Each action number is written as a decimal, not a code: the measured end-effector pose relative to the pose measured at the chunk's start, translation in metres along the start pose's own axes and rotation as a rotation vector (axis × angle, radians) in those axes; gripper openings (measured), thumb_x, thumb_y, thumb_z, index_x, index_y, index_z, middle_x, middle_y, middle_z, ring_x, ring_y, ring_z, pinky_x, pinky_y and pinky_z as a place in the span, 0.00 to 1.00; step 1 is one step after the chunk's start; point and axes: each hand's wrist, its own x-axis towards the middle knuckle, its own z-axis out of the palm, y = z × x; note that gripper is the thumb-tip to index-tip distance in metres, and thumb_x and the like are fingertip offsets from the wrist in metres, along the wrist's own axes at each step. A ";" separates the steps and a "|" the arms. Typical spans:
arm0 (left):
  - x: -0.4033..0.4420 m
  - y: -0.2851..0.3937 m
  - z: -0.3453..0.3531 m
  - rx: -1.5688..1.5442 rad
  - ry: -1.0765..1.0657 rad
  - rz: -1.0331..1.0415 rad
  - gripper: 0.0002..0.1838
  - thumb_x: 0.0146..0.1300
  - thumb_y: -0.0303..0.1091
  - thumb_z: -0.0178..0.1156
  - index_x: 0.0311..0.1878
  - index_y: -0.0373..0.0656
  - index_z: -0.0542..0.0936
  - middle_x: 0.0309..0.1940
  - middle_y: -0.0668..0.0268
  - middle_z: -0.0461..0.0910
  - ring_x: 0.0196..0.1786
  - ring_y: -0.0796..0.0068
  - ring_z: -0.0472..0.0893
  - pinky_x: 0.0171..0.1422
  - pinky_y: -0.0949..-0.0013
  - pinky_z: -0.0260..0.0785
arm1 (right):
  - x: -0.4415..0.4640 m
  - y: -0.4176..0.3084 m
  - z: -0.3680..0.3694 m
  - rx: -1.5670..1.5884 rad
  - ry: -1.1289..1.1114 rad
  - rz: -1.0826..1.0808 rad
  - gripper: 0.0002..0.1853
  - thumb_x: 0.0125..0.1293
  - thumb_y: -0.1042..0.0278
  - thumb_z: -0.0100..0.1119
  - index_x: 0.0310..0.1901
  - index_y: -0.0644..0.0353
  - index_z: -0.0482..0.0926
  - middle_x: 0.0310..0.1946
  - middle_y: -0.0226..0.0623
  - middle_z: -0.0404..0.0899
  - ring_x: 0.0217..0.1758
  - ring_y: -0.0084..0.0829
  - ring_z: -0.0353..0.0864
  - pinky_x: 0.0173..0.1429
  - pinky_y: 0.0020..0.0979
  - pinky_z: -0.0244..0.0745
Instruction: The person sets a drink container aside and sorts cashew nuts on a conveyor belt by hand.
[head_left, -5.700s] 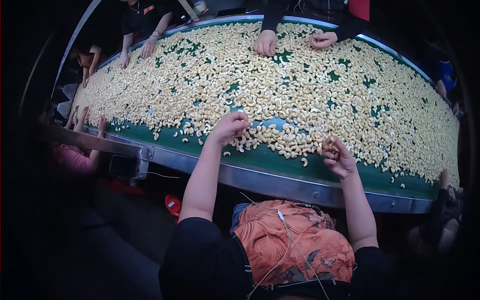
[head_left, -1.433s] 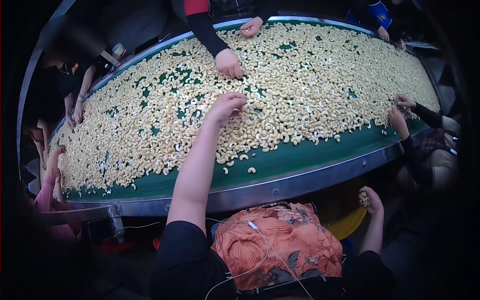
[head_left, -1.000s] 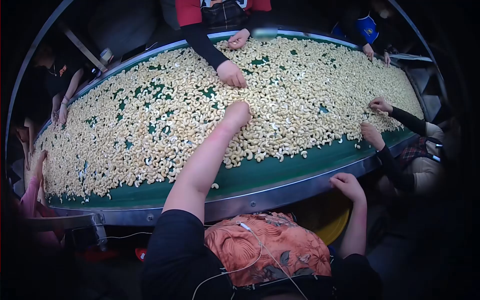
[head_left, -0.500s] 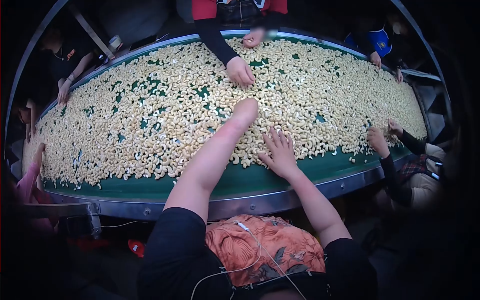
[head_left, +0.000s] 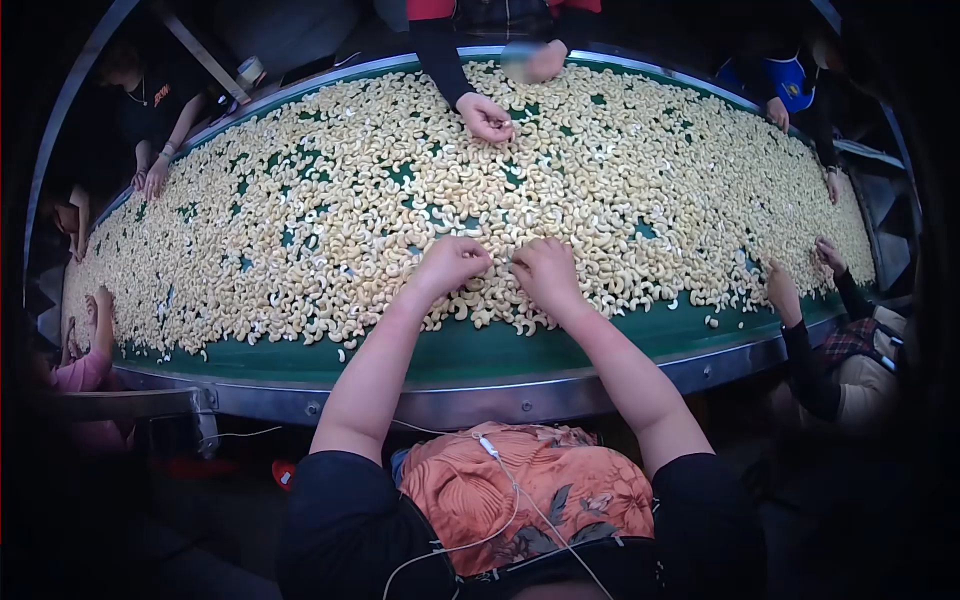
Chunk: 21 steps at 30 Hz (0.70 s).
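Pale cashew nuts (head_left: 350, 230) lie in a dense layer over a green belt (head_left: 450, 352). My left hand (head_left: 453, 266) is closed over the near half of the layer, its thumb and fingertips pinched together. Facing it just to the right, my right hand (head_left: 549, 275) has its fingers curled down and drawn together at the nuts. A small gap with cashews separates the two hands. Whatever either set of fingertips may hold is too small or hidden to make out.
A metal rail (head_left: 460, 408) edges the belt in front of me. Across the belt, a co-worker's hand (head_left: 486, 118) hovers over the cashews. Other people's hands reach in at both sides, including a hand (head_left: 783, 292) at the right. A cable (head_left: 518, 480) hangs over my apron (head_left: 540, 470).
My left hand has come back toward me from farther across the cashews. My right hand, spread flat before, has curled its fingers and moved slightly forward. The view has shifted slightly.
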 end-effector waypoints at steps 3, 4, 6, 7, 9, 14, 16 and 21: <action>-0.024 -0.014 0.030 0.585 0.198 0.238 0.11 0.52 0.37 0.58 0.33 0.38 0.79 0.19 0.62 0.77 0.23 0.72 0.78 0.29 0.68 0.68 | -0.023 0.014 -0.006 0.041 0.054 0.005 0.08 0.50 0.64 0.62 0.32 0.55 0.79 0.33 0.30 0.73 0.43 0.34 0.70 0.49 0.36 0.60; -0.028 -0.021 0.036 0.628 0.213 0.234 0.11 0.53 0.36 0.58 0.34 0.38 0.78 0.20 0.62 0.77 0.24 0.73 0.78 0.29 0.69 0.68 | -0.032 0.014 -0.015 0.059 -0.038 0.067 0.18 0.53 0.60 0.61 0.45 0.54 0.76 0.47 0.36 0.71 0.55 0.39 0.65 0.58 0.41 0.57; -0.033 -0.031 0.044 0.713 0.242 0.229 0.10 0.54 0.35 0.58 0.35 0.38 0.77 0.21 0.63 0.77 0.26 0.76 0.78 0.30 0.70 0.68 | -0.047 0.014 -0.023 -0.055 -0.003 0.039 0.24 0.54 0.57 0.59 0.53 0.52 0.71 0.56 0.40 0.64 0.62 0.43 0.58 0.64 0.44 0.50; -0.034 -0.031 0.043 0.476 0.146 0.163 0.10 0.54 0.35 0.58 0.35 0.39 0.77 0.21 0.65 0.77 0.25 0.77 0.77 0.29 0.72 0.67 | -0.056 0.015 -0.027 -0.112 0.016 0.025 0.27 0.55 0.55 0.58 0.57 0.51 0.68 0.61 0.42 0.60 0.66 0.45 0.54 0.67 0.45 0.47; -0.033 -0.026 0.032 0.006 -0.041 0.036 0.09 0.55 0.34 0.59 0.36 0.40 0.76 0.22 0.69 0.77 0.24 0.81 0.75 0.27 0.74 0.66 | -0.073 0.022 -0.028 -0.120 -0.154 0.050 0.32 0.59 0.49 0.54 0.63 0.49 0.60 0.67 0.42 0.49 0.71 0.45 0.43 0.70 0.49 0.36; -0.004 0.001 0.037 -0.532 -0.083 -0.053 0.08 0.57 0.35 0.59 0.37 0.42 0.76 0.22 0.74 0.72 0.20 0.87 0.68 0.23 0.83 0.57 | -0.096 0.013 -0.047 -0.081 -0.356 0.000 0.33 0.59 0.46 0.51 0.64 0.47 0.59 0.69 0.40 0.46 0.72 0.45 0.41 0.70 0.52 0.32; 0.025 0.005 0.055 -0.122 0.045 0.074 0.08 0.57 0.36 0.59 0.35 0.42 0.78 0.20 0.70 0.74 0.22 0.83 0.72 0.24 0.79 0.61 | -0.098 0.016 -0.046 -0.057 -0.284 -0.062 0.29 0.59 0.50 0.53 0.61 0.48 0.64 0.65 0.40 0.55 0.69 0.44 0.50 0.69 0.49 0.41; 0.047 0.012 0.082 0.567 0.296 0.239 0.10 0.53 0.36 0.58 0.37 0.44 0.81 0.24 0.61 0.79 0.28 0.68 0.78 0.33 0.66 0.69 | -0.054 0.047 -0.053 0.061 0.131 -0.004 0.10 0.55 0.64 0.58 0.38 0.54 0.79 0.38 0.33 0.73 0.49 0.36 0.67 0.53 0.37 0.60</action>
